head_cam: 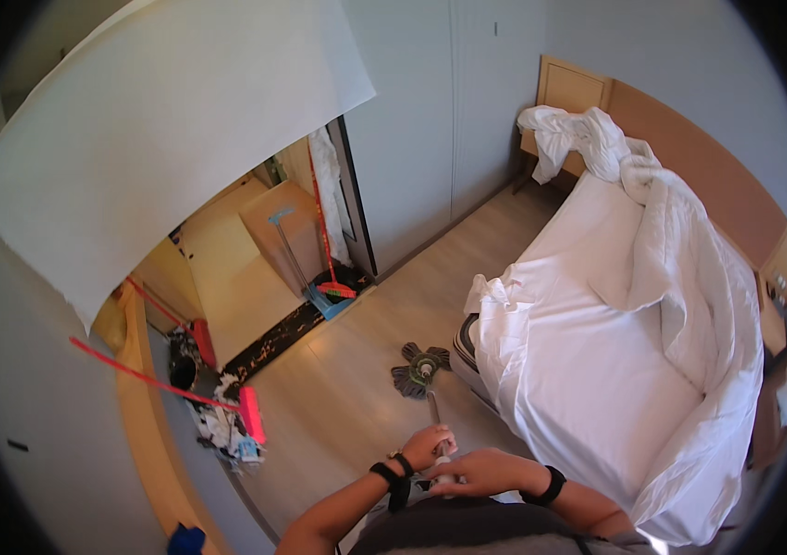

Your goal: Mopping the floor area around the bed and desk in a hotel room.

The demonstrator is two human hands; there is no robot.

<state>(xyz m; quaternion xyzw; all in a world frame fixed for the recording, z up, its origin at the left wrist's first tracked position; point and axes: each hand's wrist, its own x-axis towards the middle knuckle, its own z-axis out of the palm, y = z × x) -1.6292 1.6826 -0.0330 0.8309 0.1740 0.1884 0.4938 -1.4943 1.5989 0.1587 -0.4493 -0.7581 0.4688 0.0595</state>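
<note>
My left hand (428, 447) is wrapped around the metal pole (434, 408) of a mop, low in the view. Just behind it, my right hand (487, 473) grips the light-coloured upper end of the same pole, close to my body. The pole runs away from me to a mop head (422, 369) with a round green centre and dark grey strands. That head rests on the wood-look floor (338, 395), beside the near corner of a bed. Both wrists carry black bands.
To the right stands the bed with a rumpled white sheet (581, 326) and bunched duvet (685, 236). At left, a red broom (252, 415) lies by a rubbish heap (223, 427). A blue dustpan (327, 302) and another red broom (335, 288) stand by the doorway, under a hanging white cloth (178, 118).
</note>
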